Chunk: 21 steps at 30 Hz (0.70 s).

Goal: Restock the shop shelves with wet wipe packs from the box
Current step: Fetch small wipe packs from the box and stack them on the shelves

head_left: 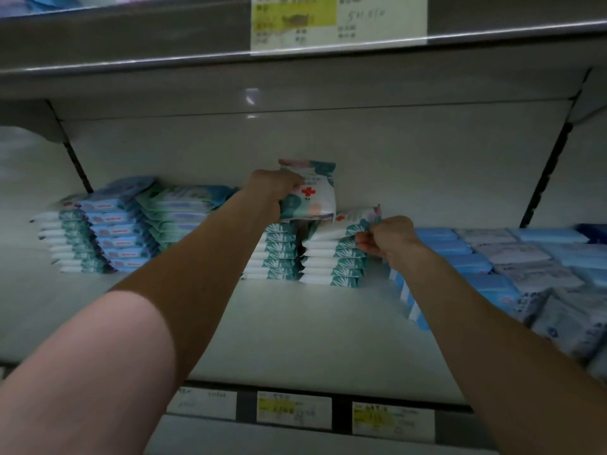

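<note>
1. Teal-and-white wet wipe pack is held upright above the shelf, gripped in the left hand. The right hand pinches a corner of the top pack on the right stack.
2. Risk: tugging that corner could topple the narrow stack.
3. Count: two central stacks. The left stack has roughly six packs, the right about seven. No box in view.
</note>
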{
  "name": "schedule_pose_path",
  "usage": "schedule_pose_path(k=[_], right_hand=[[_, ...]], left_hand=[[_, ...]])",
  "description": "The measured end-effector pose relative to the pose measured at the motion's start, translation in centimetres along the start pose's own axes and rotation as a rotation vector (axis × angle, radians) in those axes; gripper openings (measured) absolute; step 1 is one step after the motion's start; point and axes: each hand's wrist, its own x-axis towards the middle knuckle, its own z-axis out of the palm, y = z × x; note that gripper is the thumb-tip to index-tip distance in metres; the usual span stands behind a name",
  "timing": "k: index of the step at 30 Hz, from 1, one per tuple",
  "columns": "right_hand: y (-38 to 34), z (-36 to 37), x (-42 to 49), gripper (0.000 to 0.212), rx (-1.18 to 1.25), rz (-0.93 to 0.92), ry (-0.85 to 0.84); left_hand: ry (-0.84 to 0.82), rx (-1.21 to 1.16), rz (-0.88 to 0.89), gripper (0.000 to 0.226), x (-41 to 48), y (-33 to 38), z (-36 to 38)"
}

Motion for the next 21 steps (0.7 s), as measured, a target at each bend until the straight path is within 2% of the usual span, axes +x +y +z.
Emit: schedule_pose_path(k=[2,5,10,15,17,19,20,21], right_hand=[[0.2,0.3,0.5,0.019,-0.054,0.020,-0.034],[0.6,0.7,1.1,0.026,-0.113,0.001,-0.014],[1.5,0.5,1.8,0.029,-0.568,-0.240,0.108],[1.1,-0.3,1.5,0.029,-0.722,-0.240,0.043],[-0.7,-1.3,0.9,0.041,-0.863,-0.305,0.102],[-2.9,-1.8,0.3,0.045,-0.741,-0.432,0.178],[-4.1,-1.8,-0.1,0.041,-0.542,-0.461,0.147],[-5.2,-1.7,-0.5,0.036,-0.330,-0.411,0.067]], left_hand=[[-0.009,-0.001,-0.013,0.007,0.4,-0.1,0.1],[-0.022,0.032,-0.026,0.012,1.4,-0.1,0.3],[-0.027,0.067,-0.026,0.015,1.9,-0.2,0.3],[-0.079,0.065,-0.023,0.021,2.2,0.0,0.1],[-0.117,0.083,-0.017,0.022,2.1,0.4,-0.1],[-0.167,0.078,-0.023,0.021,1.8,0.7,0.0],[-0.198,0.081,-0.028,0.021,1.5,0.9,0.1],[-0.234,0.087,-0.033,0.019,1.3,1.0,0.3]])
